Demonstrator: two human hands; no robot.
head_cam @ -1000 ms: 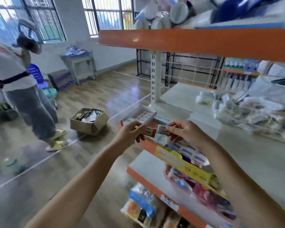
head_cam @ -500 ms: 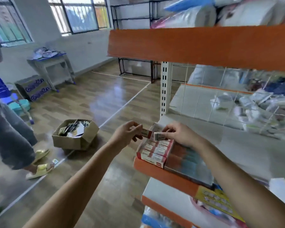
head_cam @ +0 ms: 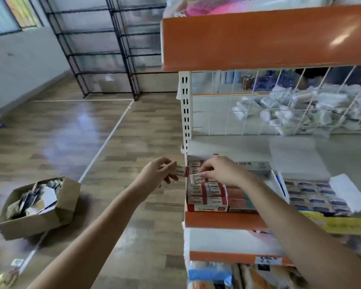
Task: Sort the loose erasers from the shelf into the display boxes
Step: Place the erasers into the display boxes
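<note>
A red-and-white display box (head_cam: 206,208) of erasers stands at the left end of the shelf (head_cam: 225,221). My left hand (head_cam: 156,174) pinches a red-and-white eraser (head_cam: 181,170) just left of the box, off the shelf end. Over the box's rows, my right hand (head_cam: 223,171) pinches a second eraser (head_cam: 197,178) by its end. To the right lies a second display box (head_cam: 315,197) with blue-labelled erasers.
An orange-fronted upper shelf (head_cam: 267,38) hangs overhead. A wire grid (head_cam: 279,101) backs the shelf, with white packets behind. An open cardboard box (head_cam: 38,207) of scraps sits on the wooden floor at left. Black wire racks (head_cam: 104,49) stand by the far wall.
The view has swung right and down, so the person at left is out of sight. Both hands keep their erasers; the right one has lowered its eraser onto the box's rows.
</note>
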